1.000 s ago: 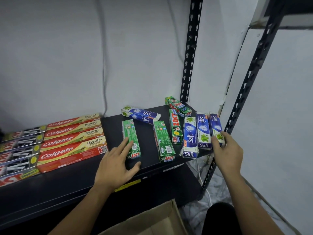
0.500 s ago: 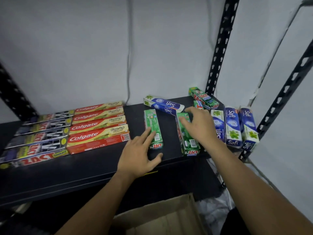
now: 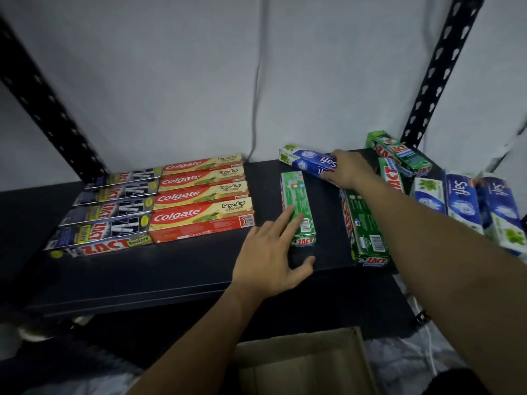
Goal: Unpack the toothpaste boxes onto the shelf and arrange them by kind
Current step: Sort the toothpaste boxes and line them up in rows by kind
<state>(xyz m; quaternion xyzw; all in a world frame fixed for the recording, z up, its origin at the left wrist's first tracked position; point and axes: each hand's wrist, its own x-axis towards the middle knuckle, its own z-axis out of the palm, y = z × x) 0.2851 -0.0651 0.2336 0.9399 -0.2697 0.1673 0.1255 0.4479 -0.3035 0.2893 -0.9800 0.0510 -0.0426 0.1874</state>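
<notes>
Colgate boxes (image 3: 199,192) and black Zact boxes (image 3: 114,212) sit sorted at the shelf's (image 3: 171,269) left end; the right end is mixed. Your left hand (image 3: 271,260) lies flat-fingered on a green Zact box (image 3: 296,195) near the front edge; your right hand (image 3: 346,172) grips a stray Safi box (image 3: 308,158) at the back edge.

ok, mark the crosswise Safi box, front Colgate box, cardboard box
crosswise Safi box (image 3: 309,159): head view, blue top face.
front Colgate box (image 3: 176,216): head view, red logo panel.
cardboard box (image 3: 299,363): head view, brown panel.

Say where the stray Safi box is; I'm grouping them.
Head view: the Safi box lies centre-right at the shelf's back, under the right hand, behind a green Zact box.
</notes>
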